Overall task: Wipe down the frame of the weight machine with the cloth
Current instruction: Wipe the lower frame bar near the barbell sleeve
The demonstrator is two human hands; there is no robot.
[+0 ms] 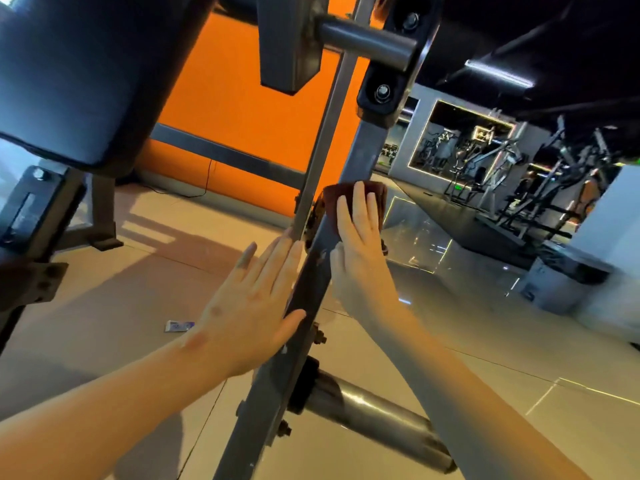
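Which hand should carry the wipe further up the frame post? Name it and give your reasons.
Right. The right hand already presses the dark red cloth flat against the frame post. The left hand is bare, lying open against the post lower down.

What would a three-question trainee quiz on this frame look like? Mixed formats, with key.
1. True or false: the left hand holds the cloth.
2. Multiple choice: what does the right hand press the cloth against? A) the blue pad B) the slanted grey frame bar C) the floor
3. Fill in: low on the frame bar, a metal ____ sticks out to the right.

Key: 1. False; the left hand lies flat and bare on the bar, below the cloth. 2. B. 3. peg.
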